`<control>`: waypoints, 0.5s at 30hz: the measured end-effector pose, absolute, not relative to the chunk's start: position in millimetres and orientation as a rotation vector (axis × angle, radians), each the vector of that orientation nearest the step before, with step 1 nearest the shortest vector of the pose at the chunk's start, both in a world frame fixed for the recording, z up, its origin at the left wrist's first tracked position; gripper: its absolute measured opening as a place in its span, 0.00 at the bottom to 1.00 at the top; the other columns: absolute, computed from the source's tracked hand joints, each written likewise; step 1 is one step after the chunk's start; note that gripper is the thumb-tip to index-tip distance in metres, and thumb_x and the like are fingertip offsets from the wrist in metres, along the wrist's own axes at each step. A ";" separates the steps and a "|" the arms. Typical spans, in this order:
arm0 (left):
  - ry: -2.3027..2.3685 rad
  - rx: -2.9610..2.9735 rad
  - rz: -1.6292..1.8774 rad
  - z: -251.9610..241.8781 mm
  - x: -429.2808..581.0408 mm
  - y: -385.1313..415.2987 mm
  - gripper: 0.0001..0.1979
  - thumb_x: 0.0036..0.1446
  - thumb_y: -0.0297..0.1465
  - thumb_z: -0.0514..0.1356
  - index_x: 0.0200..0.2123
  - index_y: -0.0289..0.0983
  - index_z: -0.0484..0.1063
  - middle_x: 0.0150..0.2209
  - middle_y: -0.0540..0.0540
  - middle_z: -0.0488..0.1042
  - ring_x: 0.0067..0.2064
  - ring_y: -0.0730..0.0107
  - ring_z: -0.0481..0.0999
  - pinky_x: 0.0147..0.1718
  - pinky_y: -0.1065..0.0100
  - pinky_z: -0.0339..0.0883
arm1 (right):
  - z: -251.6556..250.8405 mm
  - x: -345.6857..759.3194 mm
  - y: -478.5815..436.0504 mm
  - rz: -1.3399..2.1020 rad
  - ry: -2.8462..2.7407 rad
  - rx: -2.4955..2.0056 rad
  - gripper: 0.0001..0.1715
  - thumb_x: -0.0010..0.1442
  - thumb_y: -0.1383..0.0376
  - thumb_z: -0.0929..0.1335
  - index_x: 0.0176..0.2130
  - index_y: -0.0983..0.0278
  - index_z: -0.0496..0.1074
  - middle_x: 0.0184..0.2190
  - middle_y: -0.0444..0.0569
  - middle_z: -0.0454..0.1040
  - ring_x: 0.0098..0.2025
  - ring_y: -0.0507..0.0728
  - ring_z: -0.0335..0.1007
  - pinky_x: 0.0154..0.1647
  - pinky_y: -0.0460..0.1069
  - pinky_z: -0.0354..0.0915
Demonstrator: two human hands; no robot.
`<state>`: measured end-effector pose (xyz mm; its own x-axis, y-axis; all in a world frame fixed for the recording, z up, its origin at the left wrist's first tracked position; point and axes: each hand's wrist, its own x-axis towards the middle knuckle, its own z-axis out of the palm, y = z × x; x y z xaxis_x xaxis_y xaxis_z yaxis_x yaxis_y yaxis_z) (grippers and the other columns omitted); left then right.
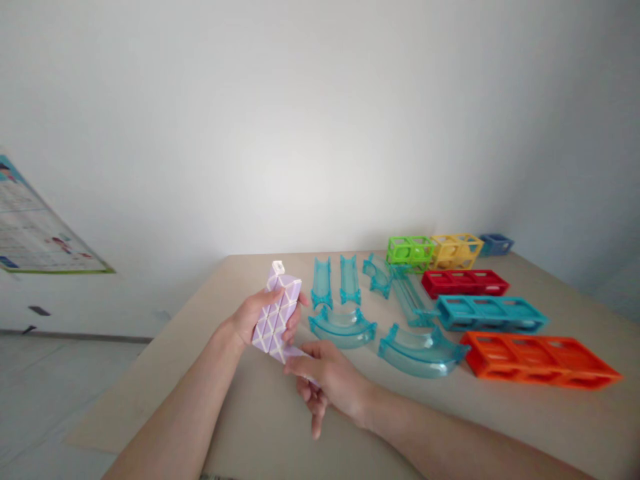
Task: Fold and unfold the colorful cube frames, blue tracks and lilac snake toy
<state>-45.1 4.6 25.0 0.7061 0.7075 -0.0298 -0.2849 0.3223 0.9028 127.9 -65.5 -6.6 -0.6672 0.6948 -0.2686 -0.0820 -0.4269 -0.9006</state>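
A purple and white snake puzzle (277, 321), folded into a flat block of triangular segments, is held up over the near part of the table. Around its upper left side, my left hand (250, 312) is closed, thumb across the front and fingers behind. A narrower section sticks out at the puzzle's lower right. My right hand (329, 375) pinches that section, which its fingers partly hide. One white end piece (278, 267) points up at the top. Just beyond my right hand lies a curved translucent blue track piece (343, 329).
On the table (170, 373), another curved track (423, 357) and straight tracks (322, 283) lie ahead. Frame blocks in orange (540, 360), teal (493, 313), red (466, 283), green (410, 251), yellow (456, 251) and dark blue (496, 244) stand at the right. A wall rises behind.
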 end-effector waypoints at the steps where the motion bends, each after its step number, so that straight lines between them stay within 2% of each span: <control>1: 0.494 1.043 0.669 25.5 -44.8 5.7 0.20 0.55 0.43 0.59 0.42 0.32 0.72 0.23 0.45 0.72 0.22 0.65 0.74 0.23 0.67 0.67 | -6.8 127.8 -66.7 2.016 -1.377 -0.953 0.12 0.54 0.58 0.66 0.27 0.63 0.62 0.14 0.37 0.60 0.11 0.48 0.55 0.10 0.47 0.64; 3: 0.577 1.029 0.638 25.8 -44.6 7.2 0.20 0.57 0.43 0.58 0.43 0.32 0.72 0.25 0.44 0.73 0.23 0.64 0.75 0.22 0.68 0.67 | -6.7 128.3 -69.6 1.773 -1.588 -1.091 0.17 0.57 0.54 0.65 0.26 0.63 0.63 0.15 0.38 0.60 0.12 0.49 0.57 0.10 0.47 0.60; 5: 0.684 1.032 0.657 24.9 -44.6 7.8 0.18 0.56 0.42 0.59 0.40 0.32 0.72 0.26 0.43 0.74 0.23 0.63 0.76 0.21 0.68 0.68 | -6.0 129.5 -72.3 1.561 -1.765 -1.158 0.20 0.60 0.51 0.62 0.26 0.64 0.65 0.16 0.41 0.61 0.13 0.50 0.58 0.13 0.46 0.55; 9: 0.814 1.154 0.746 22.7 -44.1 7.4 0.14 0.46 0.35 0.68 0.32 0.32 0.73 0.28 0.43 0.75 0.24 0.64 0.77 0.22 0.69 0.69 | -6.0 130.9 -74.4 1.338 -1.889 -1.145 0.23 0.62 0.51 0.61 0.23 0.63 0.63 0.17 0.43 0.60 0.19 0.49 0.55 0.18 0.45 0.48; 12: 0.819 1.242 0.745 23.7 -43.1 6.0 0.16 0.41 0.34 0.70 0.33 0.31 0.74 0.28 0.43 0.76 0.24 0.65 0.76 0.20 0.70 0.67 | -8.0 129.1 -74.1 1.341 -1.896 -1.181 0.24 0.61 0.52 0.61 0.21 0.63 0.60 0.17 0.42 0.58 0.18 0.48 0.53 0.17 0.45 0.47; 15: 0.825 1.329 0.764 26.5 -41.7 3.3 0.15 0.41 0.35 0.71 0.31 0.32 0.75 0.27 0.43 0.76 0.23 0.66 0.75 0.20 0.70 0.66 | -9.5 125.9 -71.0 1.577 -1.769 -1.283 0.21 0.61 0.51 0.60 0.24 0.62 0.62 0.15 0.40 0.59 0.12 0.48 0.53 0.12 0.44 0.50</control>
<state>-41.7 3.3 26.5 0.5119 0.8557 -0.0756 -0.0094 0.0936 0.9956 125.9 -71.0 -9.5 -0.4708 0.8473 -0.2458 0.3411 -0.0822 -0.9364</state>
